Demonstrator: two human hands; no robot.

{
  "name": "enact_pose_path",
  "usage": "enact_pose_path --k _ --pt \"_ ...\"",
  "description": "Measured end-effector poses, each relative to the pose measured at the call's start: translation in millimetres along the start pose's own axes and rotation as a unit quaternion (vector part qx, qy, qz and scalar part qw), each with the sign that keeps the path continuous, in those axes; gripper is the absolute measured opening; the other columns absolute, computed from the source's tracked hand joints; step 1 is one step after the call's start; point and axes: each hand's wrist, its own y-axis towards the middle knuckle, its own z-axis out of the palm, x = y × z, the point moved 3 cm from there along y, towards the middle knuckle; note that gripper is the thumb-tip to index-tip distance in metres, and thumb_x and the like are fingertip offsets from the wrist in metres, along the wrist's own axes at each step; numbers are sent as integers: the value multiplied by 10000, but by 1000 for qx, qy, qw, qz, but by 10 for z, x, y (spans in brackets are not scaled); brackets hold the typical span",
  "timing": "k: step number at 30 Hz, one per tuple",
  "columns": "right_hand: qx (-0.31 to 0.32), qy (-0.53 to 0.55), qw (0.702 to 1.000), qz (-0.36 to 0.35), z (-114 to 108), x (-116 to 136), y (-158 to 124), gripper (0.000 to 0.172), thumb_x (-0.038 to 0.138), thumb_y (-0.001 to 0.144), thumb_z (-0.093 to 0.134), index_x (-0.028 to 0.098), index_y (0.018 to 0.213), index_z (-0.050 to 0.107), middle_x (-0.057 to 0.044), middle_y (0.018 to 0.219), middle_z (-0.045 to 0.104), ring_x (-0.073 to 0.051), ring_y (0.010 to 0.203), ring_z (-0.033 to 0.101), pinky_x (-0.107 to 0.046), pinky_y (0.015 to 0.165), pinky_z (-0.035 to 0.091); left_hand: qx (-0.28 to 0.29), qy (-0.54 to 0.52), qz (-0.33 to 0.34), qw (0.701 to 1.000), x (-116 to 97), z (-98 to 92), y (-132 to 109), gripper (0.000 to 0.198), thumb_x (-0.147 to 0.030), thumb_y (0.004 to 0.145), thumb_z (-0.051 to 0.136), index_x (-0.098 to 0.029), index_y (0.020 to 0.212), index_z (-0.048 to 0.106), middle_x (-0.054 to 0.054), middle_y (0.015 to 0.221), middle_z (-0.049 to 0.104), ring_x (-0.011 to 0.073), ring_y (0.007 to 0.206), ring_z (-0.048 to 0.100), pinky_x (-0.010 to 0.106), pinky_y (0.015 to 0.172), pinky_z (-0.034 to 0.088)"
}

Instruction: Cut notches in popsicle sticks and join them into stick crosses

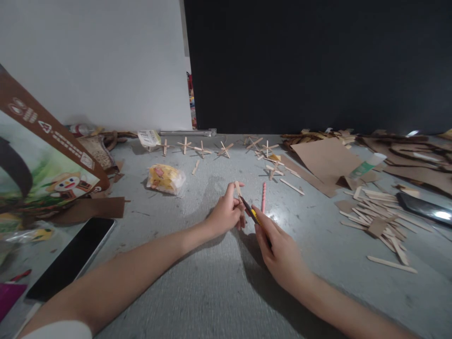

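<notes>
Between the thumb and fingers of my left hand (pixel 223 215) is a short wooden craft stick (pixel 238 187), held tilted above the table. My right hand (pixel 284 252) grips a black and yellow utility knife (pixel 254 215), its front end against the stick's lower part. My fingers partly hide where the two meet. Just beyond my right hand lies a pink striped stick (pixel 263 197), perhaps a candle or pencil. Farther back stand several small crossed-stick pieces, one of them (pixel 224 149) straight ahead.
Loose craft sticks (pixel 384 216) lie piled at the right, near a green and white glue stick (pixel 369 165) and cardboard (pixel 326 157). A yellow wrapped packet (pixel 165 179) sits left of centre. A phone (pixel 72 259) and a printed bag (pixel 52 155) are at the left.
</notes>
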Motion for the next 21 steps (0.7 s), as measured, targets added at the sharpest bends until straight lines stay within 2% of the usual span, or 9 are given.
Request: enact_pose_path --k 2,4,7,11,14,17,19,21 --pt "-6 15 1000 23 -24 10 6 453 315 1108 379 190 1542 416 -101 955 774 -208 741 750 -288 612 550 -24 8 3 1000 1 -15 11 313 -286 991 595 -232 1233 404 -75 612 652 127 469 610 228 513 479" --pt "-26 37 998 44 -53 10 13 416 326 1113 373 196 1508 358 -25 824 704 -165 573 646 -257 526 476 -45 14 8 999 -3 -27 22 280 -332 977 658 -242 1064 408 -26 696 711 143 594 679 260 601 527" --pt "-72 79 993 47 -91 -14 20 262 340 1115 378 243 1357 356 -8 879 656 -125 525 535 -243 506 429 -45 10 16 999 -10 -28 34 318 -401 967 692 -242 938 418 37 805 757 187 789 746 311 720 562" --pt "-95 136 982 88 -98 -105 26 174 406 1112 423 256 1199 420 8 827 598 -132 529 502 -258 496 409 -56 42 40 997 -28 -72 42 337 -527 1017 572 -220 887 520 31 747 714 172 703 662 301 688 497" --pt "-109 160 975 107 -117 -140 47 180 424 1103 456 251 1152 454 33 752 551 -135 511 478 -266 491 403 -67 140 60 986 -78 -149 62 347 -455 1056 486 -214 818 561 14 712 642 166 674 574 309 704 458" --pt "-122 155 976 89 -176 -127 94 162 382 1079 507 255 1164 453 13 803 609 -145 576 548 -264 536 444 -35 308 108 945 -178 -213 84 283 -210 1027 442 -210 775 571 52 845 640 211 872 591 345 831 473" --pt "-112 146 980 77 -225 -118 133 189 363 1063 517 258 1206 451 -18 878 683 -154 632 608 -267 573 476 20 439 153 885 -238 -225 83 257 -92 961 453 -200 780 599 84 922 642 254 998 573 384 895 469" --pt "-85 127 985 80 -270 -128 174 233 367 1051 518 258 1252 468 -46 935 748 -168 676 666 -281 622 511 80 529 189 824 -265 -229 67 243 -58 915 496 -190 757 626 102 932 636 277 1027 560 405 911 463"
